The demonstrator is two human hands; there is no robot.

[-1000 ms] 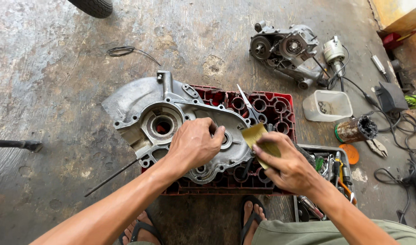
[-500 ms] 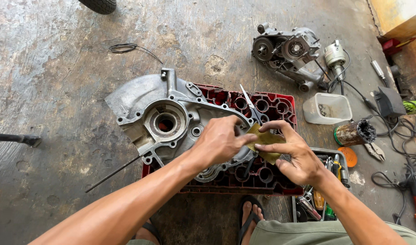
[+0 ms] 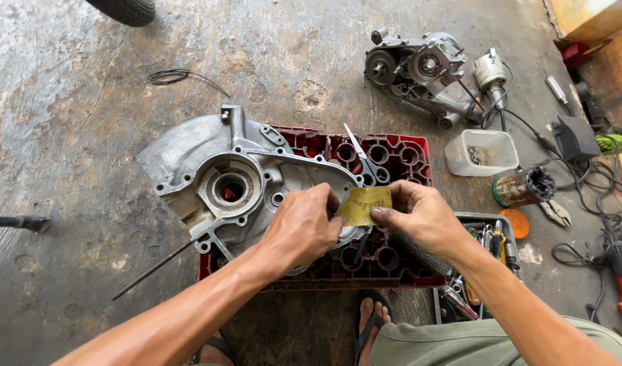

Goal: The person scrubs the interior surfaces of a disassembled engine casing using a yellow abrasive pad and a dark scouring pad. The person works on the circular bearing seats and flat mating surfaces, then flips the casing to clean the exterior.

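Yellowish-brown square of abrasive paper [image 3: 365,205] is being held between both hands, just above the right end of a cast grey aluminium engine case half [image 3: 236,186]. Left hand [image 3: 303,227] is lying knuckles-up over the casing's right portion, forearm running in from lower left, fingers curled inward and pinching the paper's left edge. Right hand [image 3: 423,218] is coming in from lower right, wrist bent slightly, thumb and fingertips closing tight on the paper's right edge. Paper is looking flat to gently bowed, stretched between the two grips.

Casing is resting open-face up on a red plastic bottle crate [image 3: 399,152], its round bearing bore showing left of the left hand. Thin dark metal rod [image 3: 155,269] is sticking out from under the casing toward lower left. Silver scissors [image 3: 360,154] are lying on the crate just behind the paper.

Further back on the stained concrete floor [image 3: 80,135]: a second grey engine assembly with exposed gears [image 3: 419,71], well apart from the hands. White translucent plastic tub [image 3: 482,152] is sitting to the right of the crate, with a rusty cylindrical can [image 3: 524,187] just beside it. Tray of mixed hand tools [image 3: 490,237] is sitting under the right forearm. Sandalled foot [image 3: 373,316] is showing below the crate.
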